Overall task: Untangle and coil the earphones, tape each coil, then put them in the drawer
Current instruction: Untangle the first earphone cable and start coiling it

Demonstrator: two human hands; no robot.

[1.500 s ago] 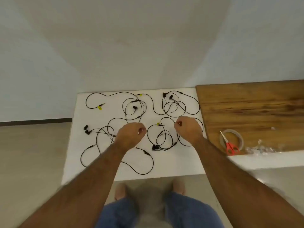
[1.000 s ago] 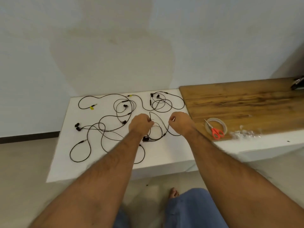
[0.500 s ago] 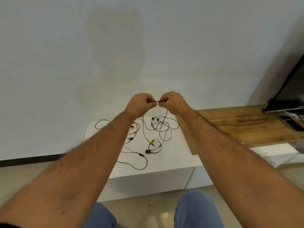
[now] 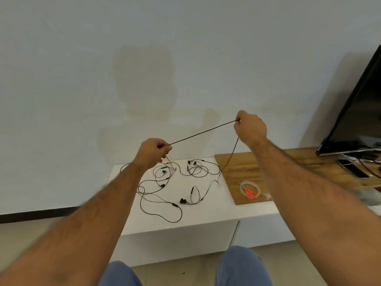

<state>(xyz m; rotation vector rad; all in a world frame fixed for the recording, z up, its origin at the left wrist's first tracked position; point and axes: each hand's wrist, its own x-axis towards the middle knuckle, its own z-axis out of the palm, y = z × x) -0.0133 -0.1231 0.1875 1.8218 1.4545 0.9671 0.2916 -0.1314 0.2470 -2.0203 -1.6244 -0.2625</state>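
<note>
**One cord stretched between your two hands**

While you hold both arms out above the white cabinet (image 4: 185, 230), a thin black earphone cord (image 4: 203, 133) runs taut and straight between your fists. Your left hand (image 4: 153, 150) pinches its lower end with curled fingers, and a short pale length dangles below that fist. Your right hand (image 4: 250, 127), raised higher, grips the cord between thumb and bent fingers; from there the wire drops slack toward the front-left corner of the wooden board (image 4: 268, 168).

On the cabinet's smooth matte top lie the remaining earphones (image 4: 171, 188), thin black wires in overlapping loops with small dark buds and inline pieces, spread from the back edge to near the front edge. On the grained brown board, near its front edge, sits a clear tape roll (image 4: 250, 185) with red-handled scissors (image 4: 249, 193) resting across it. Farther right a glossy black flat screen (image 4: 358, 112) stands tilted on the board.
</note>
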